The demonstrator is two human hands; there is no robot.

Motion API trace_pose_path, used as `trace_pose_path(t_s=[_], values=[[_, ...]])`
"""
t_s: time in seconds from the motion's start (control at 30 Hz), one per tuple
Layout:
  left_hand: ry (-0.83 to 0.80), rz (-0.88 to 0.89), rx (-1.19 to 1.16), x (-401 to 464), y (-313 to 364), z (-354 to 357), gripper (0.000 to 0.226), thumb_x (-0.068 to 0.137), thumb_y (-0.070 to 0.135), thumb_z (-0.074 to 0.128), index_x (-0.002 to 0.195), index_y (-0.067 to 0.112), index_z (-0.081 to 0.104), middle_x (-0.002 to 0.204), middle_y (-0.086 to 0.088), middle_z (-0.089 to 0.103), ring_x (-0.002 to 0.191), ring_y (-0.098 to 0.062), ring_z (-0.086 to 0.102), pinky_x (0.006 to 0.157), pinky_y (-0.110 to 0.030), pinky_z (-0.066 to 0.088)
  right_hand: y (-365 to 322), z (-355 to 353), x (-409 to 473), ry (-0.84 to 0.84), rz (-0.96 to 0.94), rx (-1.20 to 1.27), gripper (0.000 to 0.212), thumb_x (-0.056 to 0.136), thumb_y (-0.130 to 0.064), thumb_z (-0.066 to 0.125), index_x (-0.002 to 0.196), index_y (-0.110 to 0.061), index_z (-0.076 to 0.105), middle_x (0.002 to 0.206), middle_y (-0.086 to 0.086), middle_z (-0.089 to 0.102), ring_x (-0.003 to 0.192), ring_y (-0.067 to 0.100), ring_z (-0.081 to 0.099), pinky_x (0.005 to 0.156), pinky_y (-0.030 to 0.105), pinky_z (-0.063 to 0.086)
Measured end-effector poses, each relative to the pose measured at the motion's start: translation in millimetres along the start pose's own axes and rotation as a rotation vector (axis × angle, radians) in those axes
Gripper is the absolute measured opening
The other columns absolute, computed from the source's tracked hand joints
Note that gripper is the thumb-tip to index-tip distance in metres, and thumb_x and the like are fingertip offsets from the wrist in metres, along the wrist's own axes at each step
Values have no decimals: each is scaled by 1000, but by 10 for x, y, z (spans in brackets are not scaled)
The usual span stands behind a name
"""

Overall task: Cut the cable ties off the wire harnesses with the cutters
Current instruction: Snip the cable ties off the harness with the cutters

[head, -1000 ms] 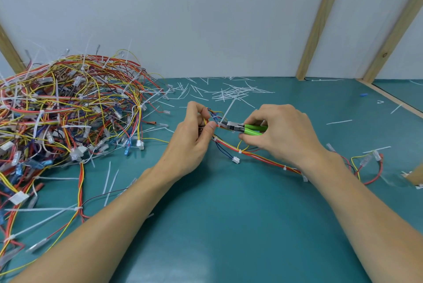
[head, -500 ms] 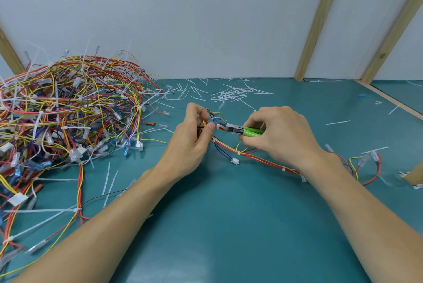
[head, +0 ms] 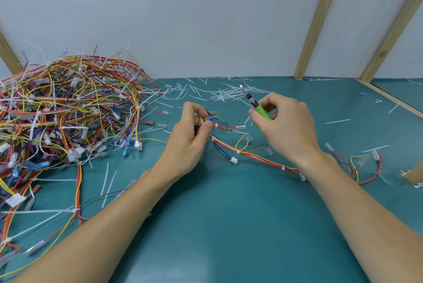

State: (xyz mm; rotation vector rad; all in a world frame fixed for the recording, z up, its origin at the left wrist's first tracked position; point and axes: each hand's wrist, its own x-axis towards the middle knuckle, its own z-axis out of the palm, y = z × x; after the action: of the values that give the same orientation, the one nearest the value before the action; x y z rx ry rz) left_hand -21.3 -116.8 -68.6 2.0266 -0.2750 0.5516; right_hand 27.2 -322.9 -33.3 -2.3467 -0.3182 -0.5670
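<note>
My left hand (head: 187, 143) pinches one end of a wire harness (head: 254, 155) of red, yellow and white wires between thumb and fingers. The harness trails right across the teal table, under my right forearm, and still carries small white cable ties (head: 238, 151). My right hand (head: 288, 127) grips the green-handled cutters (head: 257, 105), lifted up and away from the harness, jaws pointing up and to the left. Something small and white sits at the jaw tips; I cannot tell what it is.
A big tangled pile of harnesses (head: 64, 109) fills the left side of the table. Cut white tie tails (head: 224, 95) lie scattered at the back near the white wall. Wooden posts (head: 315, 22) lean at the right, and a wooden strip (head: 389, 99) runs along the table there.
My right hand has lifted the cutters off the harness and swung them up and to the right, jaws now pointing upward. My left hand keeps its hold on the harness end.
</note>
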Motion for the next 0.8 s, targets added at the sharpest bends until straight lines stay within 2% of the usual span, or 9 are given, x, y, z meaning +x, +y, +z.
trace_pose_path(t_s=[0.1,0.2,0.3,0.37,0.47,0.53,0.63,0.8], values=[[7,-19,-41,0,6,-3,9,104,10,49,105,14,42,76,-25,54,64,-9,46,65,-19,36,13,30,6,-30,59,22,11,90,-37,69,86,-29,63,84,-14,69,84,21,64,73,36,49],[31,-32,-88,0,1,2,11,104,12,49,104,21,42,77,-24,54,71,-23,53,69,-26,39,9,49,2,-109,123,93,9,88,-32,71,86,-27,64,85,-12,73,88,22,66,81,41,54],[43,-29,-122,1,-16,8,8,103,16,48,110,16,44,72,-5,52,68,-12,49,69,-27,38,-13,78,-13,-194,182,246,10,85,-24,74,81,-25,65,75,-8,76,67,13,64,77,45,59],[44,-39,-155,6,-24,9,10,103,16,48,112,14,44,77,-3,58,73,-13,54,74,-29,43,-35,95,-24,-251,211,333,10,85,-20,75,81,-23,66,73,-7,76,61,13,61,74,45,59],[42,-44,-201,8,-21,4,12,101,19,46,111,15,44,80,3,67,78,-9,62,78,-17,45,-72,119,-42,-318,226,430,13,84,-14,78,82,-18,66,69,-8,75,57,11,60,65,35,54],[18,-55,-202,9,-24,4,11,102,19,45,112,15,45,84,3,73,84,-12,66,85,-22,46,-92,130,-55,-341,227,456,15,84,-13,81,83,-16,66,68,-6,74,58,11,65,63,31,54],[-3,-73,-201,2,-26,-1,14,100,23,44,113,17,45,91,-2,75,93,-21,69,94,-38,50,-119,149,-83,-358,230,481,14,85,-13,81,87,-13,67,81,6,78,66,19,70,68,37,59],[-16,-67,-184,-9,-10,1,10,103,18,45,113,20,45,94,-2,76,95,-21,68,95,-42,50,-147,158,-107,-356,212,499,14,88,-11,78,85,-15,65,87,9,78,64,16,65,69,35,60]])
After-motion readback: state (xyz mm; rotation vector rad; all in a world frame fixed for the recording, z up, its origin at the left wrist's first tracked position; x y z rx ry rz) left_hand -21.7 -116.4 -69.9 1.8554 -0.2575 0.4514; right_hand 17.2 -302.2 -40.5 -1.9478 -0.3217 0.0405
